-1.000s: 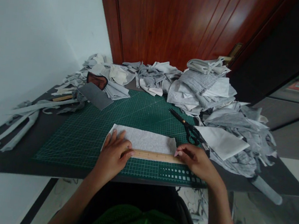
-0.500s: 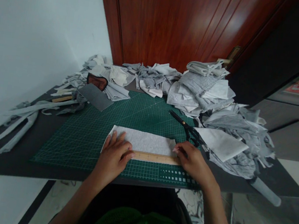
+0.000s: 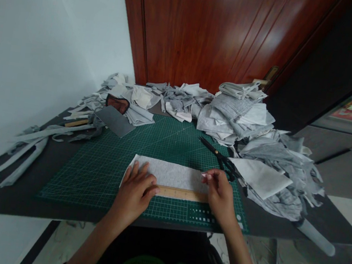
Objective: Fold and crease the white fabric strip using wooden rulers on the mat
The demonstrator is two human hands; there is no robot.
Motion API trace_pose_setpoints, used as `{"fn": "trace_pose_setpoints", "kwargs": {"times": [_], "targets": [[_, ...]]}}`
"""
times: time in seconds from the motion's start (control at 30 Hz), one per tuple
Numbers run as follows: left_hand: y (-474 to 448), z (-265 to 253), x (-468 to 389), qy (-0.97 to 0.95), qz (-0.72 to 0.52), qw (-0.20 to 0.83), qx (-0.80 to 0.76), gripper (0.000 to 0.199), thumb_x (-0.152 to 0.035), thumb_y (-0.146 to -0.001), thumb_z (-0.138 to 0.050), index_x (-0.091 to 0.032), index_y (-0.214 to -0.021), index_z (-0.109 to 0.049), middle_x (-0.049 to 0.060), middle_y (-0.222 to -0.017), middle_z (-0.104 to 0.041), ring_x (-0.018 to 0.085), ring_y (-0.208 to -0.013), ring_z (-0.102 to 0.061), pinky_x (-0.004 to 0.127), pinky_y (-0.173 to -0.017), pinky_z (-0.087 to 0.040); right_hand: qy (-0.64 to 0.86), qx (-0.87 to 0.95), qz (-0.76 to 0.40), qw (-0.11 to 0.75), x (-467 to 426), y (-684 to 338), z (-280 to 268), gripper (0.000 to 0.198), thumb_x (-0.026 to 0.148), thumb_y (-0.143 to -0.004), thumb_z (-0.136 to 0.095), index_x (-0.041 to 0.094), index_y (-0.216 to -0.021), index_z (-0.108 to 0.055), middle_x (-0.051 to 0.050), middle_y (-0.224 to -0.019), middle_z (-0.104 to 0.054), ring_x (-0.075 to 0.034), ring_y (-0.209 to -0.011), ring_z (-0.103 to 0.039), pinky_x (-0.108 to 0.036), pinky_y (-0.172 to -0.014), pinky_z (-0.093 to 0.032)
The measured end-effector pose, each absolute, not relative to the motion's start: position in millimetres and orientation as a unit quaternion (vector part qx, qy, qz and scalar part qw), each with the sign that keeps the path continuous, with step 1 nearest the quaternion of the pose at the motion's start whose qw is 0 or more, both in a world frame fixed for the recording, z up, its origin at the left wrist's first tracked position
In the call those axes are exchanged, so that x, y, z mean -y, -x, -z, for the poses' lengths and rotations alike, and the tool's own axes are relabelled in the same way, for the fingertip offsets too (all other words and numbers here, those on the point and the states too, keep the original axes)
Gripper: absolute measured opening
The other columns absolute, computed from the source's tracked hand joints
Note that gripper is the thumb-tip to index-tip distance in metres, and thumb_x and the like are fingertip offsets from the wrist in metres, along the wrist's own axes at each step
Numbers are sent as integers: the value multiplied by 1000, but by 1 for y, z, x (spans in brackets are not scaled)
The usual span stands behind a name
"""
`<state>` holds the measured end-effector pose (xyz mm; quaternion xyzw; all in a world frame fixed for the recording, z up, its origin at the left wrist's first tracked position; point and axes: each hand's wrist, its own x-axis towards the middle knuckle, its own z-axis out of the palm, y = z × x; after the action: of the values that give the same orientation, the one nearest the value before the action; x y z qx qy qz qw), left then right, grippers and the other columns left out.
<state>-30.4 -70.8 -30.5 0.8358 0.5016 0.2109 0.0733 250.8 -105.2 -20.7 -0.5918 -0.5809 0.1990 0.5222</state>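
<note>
A strip of light grey cloth [image 3: 173,174] lies flat on the green cutting mat [image 3: 92,177], with a wooden ruler [image 3: 181,193] along its near edge. My left hand [image 3: 136,187] rests spread over the cloth's left end, its thumb and fingers pressing at the ruler's left end. Between thumb and fingertips of my right hand [image 3: 221,196] is a small pale pink piece [image 3: 204,174], which looks like tailor's chalk. This hand is over the right end of the cloth and hides the ruler's right end. Black scissors [image 3: 217,152] lie just beyond it.
Grey fabric piles [image 3: 235,114] stand at the back right, with more scraps [image 3: 180,100] along the back. To the left are cloth strips [image 3: 26,160] and a dark grey card-like piece [image 3: 115,120]. A rounded pale strip [image 3: 317,238] overhangs the table's front edge.
My right hand has moved slightly left and farther from me over the cloth, turning more upright with the pink piece. My left hand stays in place. The whole view has shifted a little.
</note>
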Motion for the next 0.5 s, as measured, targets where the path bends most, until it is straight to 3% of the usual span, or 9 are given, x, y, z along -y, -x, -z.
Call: {"fn": "trace_pose_setpoints", "kwargs": {"times": [0.13, 0.3, 0.5], "targets": [[31, 32, 71, -834, -219, 72, -501, 2, -21, -92, -64, -23, -93, -65, 8, -154, -55, 42, -154, -31, 66, -121, -31, 562, 608, -278, 488, 108, -241, 20, 23, 38, -106, -48, 24, -93, -61, 1, -73, -62, -17, -65, -61, -27, -62, -47], [31, 33, 73, -834, -225, 66, -500, 4, -20, -91, -66, -24, -92, -65, 7, -151, -57, 39, -155, -31, 65, -122, -30, 543, 648, -288, 450, 109, -227, 23, 26, 36, -105, -48, 21, -94, -67, -1, -75, -62, -17, -67, -60, -28, -64, -45], [29, 32, 78, -827, -222, 69, -512, 7, -20, -90, -70, -24, -95, -66, 8, -154, -54, 38, -156, -29, 63, -124, -28, 551, 641, -295, 446, 116, -215, 21, 28, 36, -106, -44, 22, -91, -63, 1, -72, -60, -18, -66, -60, -27, -62, -46]]}}
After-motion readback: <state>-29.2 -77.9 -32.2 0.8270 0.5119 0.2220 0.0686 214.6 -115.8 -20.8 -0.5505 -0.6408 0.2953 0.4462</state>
